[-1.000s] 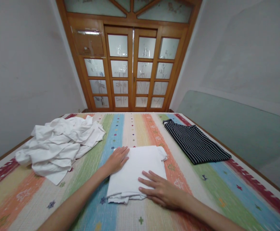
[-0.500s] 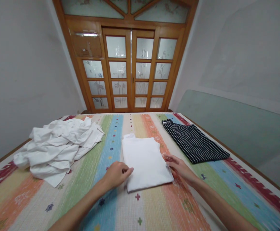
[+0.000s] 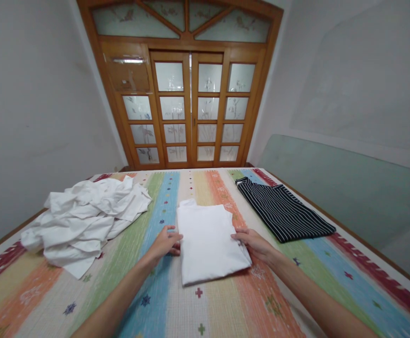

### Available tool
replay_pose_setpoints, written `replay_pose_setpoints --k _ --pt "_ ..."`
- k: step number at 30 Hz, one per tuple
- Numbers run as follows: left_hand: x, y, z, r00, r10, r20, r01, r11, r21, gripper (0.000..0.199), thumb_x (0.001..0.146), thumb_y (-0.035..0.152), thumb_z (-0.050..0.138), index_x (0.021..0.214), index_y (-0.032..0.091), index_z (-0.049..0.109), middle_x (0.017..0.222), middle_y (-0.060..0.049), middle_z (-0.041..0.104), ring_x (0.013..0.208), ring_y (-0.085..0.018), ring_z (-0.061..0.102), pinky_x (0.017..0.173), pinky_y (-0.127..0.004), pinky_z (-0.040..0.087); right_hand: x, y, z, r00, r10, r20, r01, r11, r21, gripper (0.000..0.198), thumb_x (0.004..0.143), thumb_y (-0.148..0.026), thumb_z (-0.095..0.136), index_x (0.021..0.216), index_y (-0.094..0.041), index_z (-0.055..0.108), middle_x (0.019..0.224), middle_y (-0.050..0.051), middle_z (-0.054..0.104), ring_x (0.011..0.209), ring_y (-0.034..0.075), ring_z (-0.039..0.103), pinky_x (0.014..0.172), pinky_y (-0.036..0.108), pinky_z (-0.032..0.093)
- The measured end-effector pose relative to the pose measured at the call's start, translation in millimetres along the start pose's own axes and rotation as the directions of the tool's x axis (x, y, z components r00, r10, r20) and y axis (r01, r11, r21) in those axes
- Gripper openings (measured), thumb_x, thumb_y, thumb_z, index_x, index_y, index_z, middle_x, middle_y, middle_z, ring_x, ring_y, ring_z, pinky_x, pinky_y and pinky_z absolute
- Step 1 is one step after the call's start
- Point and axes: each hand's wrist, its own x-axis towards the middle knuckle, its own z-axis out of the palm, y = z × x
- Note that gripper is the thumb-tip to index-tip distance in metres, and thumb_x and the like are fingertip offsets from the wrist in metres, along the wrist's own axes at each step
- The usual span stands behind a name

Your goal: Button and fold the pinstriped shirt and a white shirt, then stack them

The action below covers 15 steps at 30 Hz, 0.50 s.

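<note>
A folded white garment (image 3: 210, 244), probably a shirt, lies flat in front of me with its narrow collar-like end pointing away. My left hand (image 3: 166, 241) is at its left edge, fingers apart, the thumb tip just meeting the cloth. On the opposite side my right hand (image 3: 256, 243) pinches the right edge, thumb on top and the other fingers partly hidden. The cloth is slightly lifted and loose near that hand.
A rumpled heap of white clothes (image 3: 85, 216) lies at the left. To the right is a folded black-and-white striped garment (image 3: 284, 211). All rest on a striped, patterned cover (image 3: 120, 277). A pale green panel (image 3: 331, 173) stands along the right wall, with wooden glazed doors (image 3: 190, 108) beyond.
My left hand has moved from the lower left of the white garment outward and up to its left edge. My right hand has shifted left and closed on the right edge.
</note>
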Motion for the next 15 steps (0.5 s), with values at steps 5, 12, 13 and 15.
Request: replay_pose_setpoints --k 5,12,13,15 --pt "8.3 6.1 5.4 0.997 -0.072 -0.039 0.077 0.985 0.152 0.044 0.075 0.033 0.072 0.108 0.014 0.05 0.076 0.0 0.061 0.049 -0.01 0.052 0.039 -0.021 0.042 13.5 3.2 1.0 0.995 0.064 -0.079 -0.067 0.997 -0.045 0.01 0.061 -0.014 0.07 0.071 -0.012 0.066 0.066 0.003 0.07 0.057 0.012 0.06 0.051 0.02 0.041" --pt "20.7 6.6 18.2 0.999 -0.03 0.028 0.022 0.972 0.233 0.025 0.073 0.03 0.072 0.088 0.013 0.064 0.053 0.004 0.055 0.04 -0.009 0.044 0.04 -0.022 0.038 27.1 2.1 -5.0 0.992 0.118 -0.04 -0.116 0.992 0.042 0.009 0.06 -0.011 0.066 0.066 -0.015 0.061 0.057 -0.002 0.063 0.05 0.01 0.055 0.049 0.02 0.039" --pt "21.6 6.8 20.8 0.999 -0.019 0.03 0.013 0.978 0.21 0.02 0.073 0.027 0.071 0.086 0.013 0.064 0.056 0.002 0.058 0.041 -0.01 0.046 0.04 -0.022 0.038 28.0 1.9 -5.6 0.99 0.139 -0.009 -0.138 0.989 0.049 0.009 0.061 -0.013 0.068 0.068 -0.014 0.062 0.06 0.0 0.065 0.052 0.011 0.057 0.052 0.021 0.041" --pt "22.7 8.0 26.0 1.0 0.003 0.029 -0.007 0.993 0.116 0.013 0.072 0.018 0.07 0.083 0.012 0.065 0.065 -0.001 0.065 0.048 -0.011 0.053 0.044 -0.021 0.041 29.3 1.8 -6.1 0.984 0.173 0.05 -0.176 0.983 0.06 0.013 0.064 -0.017 0.071 0.074 -0.013 0.065 0.069 0.004 0.071 0.059 0.014 0.062 0.06 0.023 0.046"
